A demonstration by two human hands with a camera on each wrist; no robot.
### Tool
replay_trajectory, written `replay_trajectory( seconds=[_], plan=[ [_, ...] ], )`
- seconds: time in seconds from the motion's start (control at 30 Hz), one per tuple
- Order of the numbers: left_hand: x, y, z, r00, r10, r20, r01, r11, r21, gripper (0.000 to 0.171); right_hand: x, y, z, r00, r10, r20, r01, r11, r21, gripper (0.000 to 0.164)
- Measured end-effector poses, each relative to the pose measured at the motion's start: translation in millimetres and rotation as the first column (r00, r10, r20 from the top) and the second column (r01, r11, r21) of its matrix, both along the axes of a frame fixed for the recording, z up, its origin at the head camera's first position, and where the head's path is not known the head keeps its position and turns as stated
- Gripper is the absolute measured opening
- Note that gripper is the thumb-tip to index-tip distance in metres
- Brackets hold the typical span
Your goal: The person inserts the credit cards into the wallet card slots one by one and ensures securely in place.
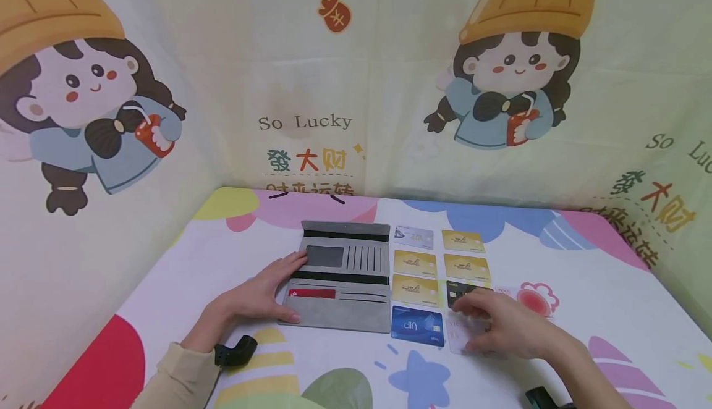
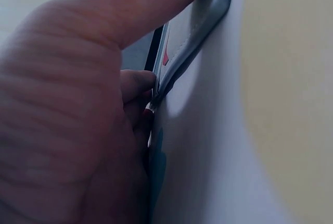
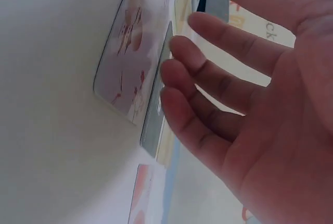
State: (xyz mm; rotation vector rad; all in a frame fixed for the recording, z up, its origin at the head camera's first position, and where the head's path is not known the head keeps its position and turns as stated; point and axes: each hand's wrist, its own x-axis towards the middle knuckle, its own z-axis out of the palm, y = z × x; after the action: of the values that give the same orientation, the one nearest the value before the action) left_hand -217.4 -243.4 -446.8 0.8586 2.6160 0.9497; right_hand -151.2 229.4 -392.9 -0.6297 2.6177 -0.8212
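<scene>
A grey long wallet (image 1: 364,321) lies unfolded on the table, with a red card (image 1: 313,293) in a lower slot. My left hand (image 1: 253,295) rests at its left side, thumb on the lower left corner and fingers along the edge. In the left wrist view the thumb lies over the wallet's rim (image 2: 208,21). My right hand (image 1: 508,319) hovers with loosely bent fingers over a pale card with red markings (image 3: 122,67) and partly covers a black card (image 1: 458,288). Nothing shows between its fingers and thumb in the right wrist view.
Right of the wallet lie several gold cards (image 1: 415,263), a silver card (image 1: 414,237) and a blue VIP card (image 1: 418,326), in two columns. Another pale card with pink (image 3: 139,193) lies beside them. A patterned cloth wall (image 1: 400,168) rises behind the table.
</scene>
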Motion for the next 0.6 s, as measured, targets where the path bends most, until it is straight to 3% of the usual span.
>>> replay_trajectory(
  seconds=[0.6],
  plan=[
    [1.1, 0.8, 0.6, 1.000, 0.013, 0.016, -0.013, 1.000, -0.008, 0.113, 2.4, -0.9, -10.0, 0.998, -0.022, -0.059, 0.030, 0.988, 0.149, 0.053]
  ],
)
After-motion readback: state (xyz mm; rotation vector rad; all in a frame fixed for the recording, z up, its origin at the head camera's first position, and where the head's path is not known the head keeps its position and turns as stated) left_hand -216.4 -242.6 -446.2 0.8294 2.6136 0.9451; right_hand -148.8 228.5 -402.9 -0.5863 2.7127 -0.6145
